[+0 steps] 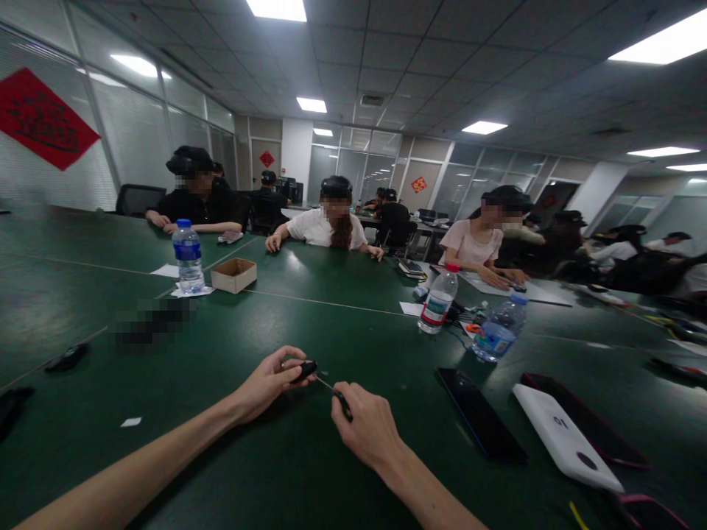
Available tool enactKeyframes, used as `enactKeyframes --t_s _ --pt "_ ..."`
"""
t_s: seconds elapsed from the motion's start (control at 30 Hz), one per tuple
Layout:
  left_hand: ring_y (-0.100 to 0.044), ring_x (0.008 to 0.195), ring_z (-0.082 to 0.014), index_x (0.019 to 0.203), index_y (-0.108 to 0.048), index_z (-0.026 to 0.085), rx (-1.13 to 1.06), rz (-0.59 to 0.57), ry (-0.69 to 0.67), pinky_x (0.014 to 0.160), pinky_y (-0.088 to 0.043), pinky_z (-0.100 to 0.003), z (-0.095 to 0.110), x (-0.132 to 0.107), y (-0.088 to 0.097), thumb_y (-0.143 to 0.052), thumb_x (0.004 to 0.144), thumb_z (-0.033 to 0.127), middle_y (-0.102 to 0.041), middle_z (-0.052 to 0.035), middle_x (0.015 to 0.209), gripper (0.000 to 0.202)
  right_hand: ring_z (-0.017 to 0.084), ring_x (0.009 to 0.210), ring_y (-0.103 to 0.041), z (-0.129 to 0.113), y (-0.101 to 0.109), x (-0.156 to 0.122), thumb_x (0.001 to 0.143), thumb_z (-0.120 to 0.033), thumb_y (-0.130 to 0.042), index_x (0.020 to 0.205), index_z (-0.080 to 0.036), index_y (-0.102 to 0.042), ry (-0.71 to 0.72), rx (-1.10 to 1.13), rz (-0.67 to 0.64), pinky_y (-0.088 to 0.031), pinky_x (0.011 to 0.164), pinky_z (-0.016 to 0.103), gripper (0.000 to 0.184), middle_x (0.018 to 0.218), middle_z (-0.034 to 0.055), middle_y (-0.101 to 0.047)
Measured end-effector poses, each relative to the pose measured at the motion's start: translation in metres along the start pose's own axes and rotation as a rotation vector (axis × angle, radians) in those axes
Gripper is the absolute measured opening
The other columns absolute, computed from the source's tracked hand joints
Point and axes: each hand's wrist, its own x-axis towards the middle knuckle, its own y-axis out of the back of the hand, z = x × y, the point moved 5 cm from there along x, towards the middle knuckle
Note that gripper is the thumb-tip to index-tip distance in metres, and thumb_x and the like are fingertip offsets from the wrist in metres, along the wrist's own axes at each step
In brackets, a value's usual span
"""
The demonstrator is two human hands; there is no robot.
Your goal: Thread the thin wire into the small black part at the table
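My left hand [270, 381] is closed in a pinch on a small black oval object [303, 369], held just above the dark green table [331, 324]. My right hand [365, 428] is closed round a thin screwdriver [334, 391] with a dark handle. Its metal shaft points up and left, with the tip touching the small black object. Both hands sit close together near the table's front middle.
A black phone [479, 424], a white power bank [563, 439] and another dark phone [585, 421] lie to the right. Three water bottles [438, 299] [500, 328] [188, 258] and a small cardboard box [234, 274] stand farther back. Several people sit along the far side.
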Motion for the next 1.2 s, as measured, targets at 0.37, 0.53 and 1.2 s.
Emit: enactKeyframes --t_s 0.37,0.53,1.2 --pt "-0.058 0.105 -0.0215 0.116 -0.057 0.016 0.092 -0.022 0.016 0.096 -0.039 -0.035 -0.0076 0.0021 0.0031 -0.065 0.08 0.033 -0.061 -0.0107 0.113 0.041 0.009 0.062 -0.053 -0.0045 -0.0033 -0.0016 0.094 -0.03 -0.037 0.107 -0.02 -0.058 0.116 -0.006 0.022 -0.035 0.053 0.019 0.027 0.083 0.0025 -0.059" --pt "-0.057 0.096 -0.0174 0.109 -0.061 0.017 0.13 -0.005 -0.045 0.085 -0.042 -0.028 -0.0025 0.0016 0.0015 -0.066 0.079 0.033 -0.063 -0.0073 0.104 0.034 0.008 0.061 -0.053 -0.0049 -0.0027 -0.0024 0.094 -0.03 -0.037 0.109 -0.019 -0.059 0.139 -0.007 0.028 -0.035 0.052 0.019 0.028 0.083 0.0023 -0.06" --pt "-0.057 0.089 -0.0171 0.107 -0.062 0.017 0.129 -0.019 -0.02 0.079 -0.044 -0.029 0.0008 0.0001 -0.004 -0.067 0.078 0.035 -0.063 -0.0081 0.101 0.035 0.008 0.059 -0.05 -0.0049 -0.0034 -0.0019 0.092 -0.027 -0.038 0.102 -0.02 -0.062 0.113 -0.029 0.007 -0.033 0.053 0.018 0.026 0.076 0.0017 -0.059"
